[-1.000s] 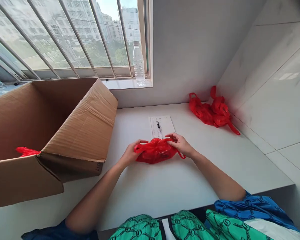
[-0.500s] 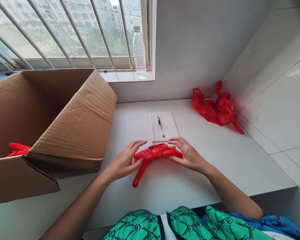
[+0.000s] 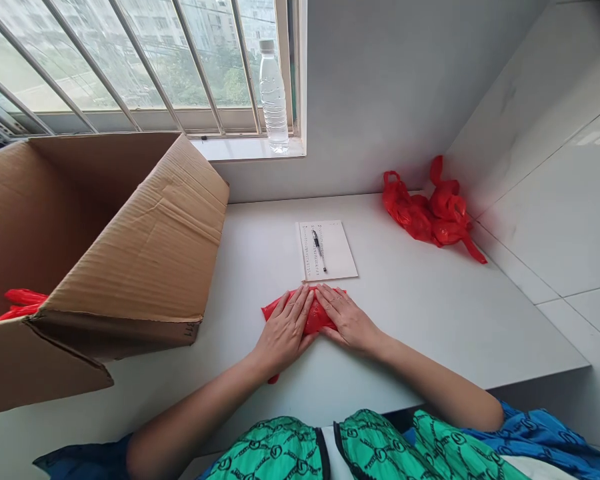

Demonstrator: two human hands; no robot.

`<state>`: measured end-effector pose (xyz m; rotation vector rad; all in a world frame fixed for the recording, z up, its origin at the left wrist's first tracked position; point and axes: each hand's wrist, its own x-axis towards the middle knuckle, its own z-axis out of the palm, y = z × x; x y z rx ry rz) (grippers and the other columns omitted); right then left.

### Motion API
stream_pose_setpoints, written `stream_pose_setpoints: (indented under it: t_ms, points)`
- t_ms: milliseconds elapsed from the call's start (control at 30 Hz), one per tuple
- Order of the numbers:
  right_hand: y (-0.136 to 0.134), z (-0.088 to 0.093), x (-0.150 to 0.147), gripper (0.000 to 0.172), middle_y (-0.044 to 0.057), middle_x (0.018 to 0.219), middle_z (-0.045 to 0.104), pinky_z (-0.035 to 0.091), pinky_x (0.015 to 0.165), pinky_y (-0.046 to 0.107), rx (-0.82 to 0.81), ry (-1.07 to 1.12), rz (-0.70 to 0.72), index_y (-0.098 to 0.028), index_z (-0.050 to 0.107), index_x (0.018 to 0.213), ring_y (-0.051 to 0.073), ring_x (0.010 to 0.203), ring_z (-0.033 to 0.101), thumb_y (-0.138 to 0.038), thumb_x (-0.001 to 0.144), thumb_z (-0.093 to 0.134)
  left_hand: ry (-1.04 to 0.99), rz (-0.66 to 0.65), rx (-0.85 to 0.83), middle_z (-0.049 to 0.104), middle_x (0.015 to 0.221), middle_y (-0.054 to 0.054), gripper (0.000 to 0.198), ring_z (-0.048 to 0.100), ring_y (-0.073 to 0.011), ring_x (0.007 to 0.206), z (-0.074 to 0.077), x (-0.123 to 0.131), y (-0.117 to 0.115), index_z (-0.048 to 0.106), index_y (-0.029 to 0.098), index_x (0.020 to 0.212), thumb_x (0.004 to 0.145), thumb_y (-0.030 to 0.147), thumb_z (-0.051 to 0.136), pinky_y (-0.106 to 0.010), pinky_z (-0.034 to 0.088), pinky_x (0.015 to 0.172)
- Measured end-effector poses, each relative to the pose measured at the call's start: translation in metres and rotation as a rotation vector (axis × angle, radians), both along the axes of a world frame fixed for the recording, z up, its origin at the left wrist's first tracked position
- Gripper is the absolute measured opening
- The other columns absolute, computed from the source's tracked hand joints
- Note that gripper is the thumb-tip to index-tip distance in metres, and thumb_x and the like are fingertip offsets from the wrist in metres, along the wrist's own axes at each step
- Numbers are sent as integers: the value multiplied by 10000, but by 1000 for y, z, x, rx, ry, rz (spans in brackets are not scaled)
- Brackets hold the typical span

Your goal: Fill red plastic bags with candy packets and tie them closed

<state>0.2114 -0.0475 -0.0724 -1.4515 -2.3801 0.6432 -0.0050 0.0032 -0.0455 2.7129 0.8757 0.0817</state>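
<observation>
Red plastic bag [image 3: 270, 312] lies folded small on the white counter [image 3: 430, 320], just in front of the notepad [image 3: 336, 257], which has a pen [image 3: 319, 248] on it. Left hand [image 3: 285, 330] and right hand [image 3: 347, 319] are both palm-down on the bag, side by side, index fingers nearly touching. Grip on both is apart: fingers straight, nothing pinched, a pure downward press. One red strip pokes out below the left wrist.

Judgement: the step is flattening the fold. Push air from the middle out to the edges, keep pressure even, and tuck the stray strip in, or the film likely springs back.

Cardboard box [image 3: 145, 253] stands open at left with another red bag [image 3: 17, 303] inside. Heap of red bags [image 3: 433, 213] sits far right by the tiled wall, water bottle [image 3: 273, 93] on the sill.
</observation>
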Motion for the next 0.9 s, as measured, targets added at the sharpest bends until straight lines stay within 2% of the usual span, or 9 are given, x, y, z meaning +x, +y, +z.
stream_pose_setpoints:
  t_ms: [167, 300, 433, 533, 633, 733, 833, 900]
  points:
    - [0, 0, -2, 829, 143, 1627, 204, 261, 1210, 517, 4, -16, -1, -164, -51, 1586, 258, 1511, 174, -353, 980, 483, 15, -6, 8, 209, 1613, -177, 747, 193, -279, 1505, 2, 2, -1, 151, 81, 1566, 966, 396, 463, -470, 136, 1236]
    - [0, 2, -4, 844, 138, 1628, 205, 250, 1210, 528, -9, 2, -12, -182, -52, 1587, 262, 1511, 176, -352, 970, 498, -4, -10, 0, 212, 1611, -183, 770, 202, -286, 1502, 0, 2, 0, 107, 91, 1574, 973, 424, 453, -484, 146, 1231]
    - [2, 12, 3, 945, 162, 1634, 167, 243, 1210, 518, -76, 70, 9, -165, -18, 1589, 272, 1513, 166, -400, 908, 594, -68, -18, -75, 212, 1611, -190, 884, 229, -300, 1493, 0, -4, 5, 42, 119, 1581, 943, 529, 495, -489, 223, 1212]
    - [5, 22, 15, 1036, 188, 1622, 198, 235, 1197, 555, -110, 107, -19, -168, 29, 1589, 304, 1499, 210, -423, 829, 686, -116, 41, -105, 217, 1608, -204, 979, 267, -327, 1477, 9, -13, 8, 20, 130, 1582, 892, 553, 571, -510, 278, 1190]
    - [7, 26, 24, 975, 172, 1544, 384, 207, 1173, 631, -101, 95, -46, -215, 161, 1575, 331, 1451, 319, -421, 800, 716, -143, 101, -50, 306, 1580, -185, 856, 337, -332, 1443, 22, -17, 7, 159, 166, 1573, 903, 480, 589, -533, 297, 1177]
    - [8, 24, 28, 815, 145, 1466, 490, 238, 1153, 647, -107, 90, -35, -243, 341, 1513, 327, 1381, 427, -397, 805, 715, -147, 42, -48, 443, 1513, -130, 573, 435, -297, 1383, 30, -13, 2, 397, 216, 1486, 947, 345, 544, -499, 382, 1132]
    - [7, 20, 26, 682, 125, 1438, 525, 279, 1146, 628, -90, 87, -40, -251, 436, 1458, 302, 1320, 494, -331, 830, 690, -154, -32, -70, 604, 1367, -103, 426, 546, -278, 1282, 27, -6, -4, 540, 196, 1374, 957, 278, 521, -455, 492, 1035]
    - [7, 19, 25, 652, 115, 1433, 535, 297, 1142, 620, -70, 84, -49, -262, 454, 1449, 291, 1286, 526, -301, 839, 679, -177, -24, -58, 653, 1302, -95, 378, 584, -274, 1238, 22, -4, -7, 588, 186, 1320, 956, 264, 521, -443, 524, 995]
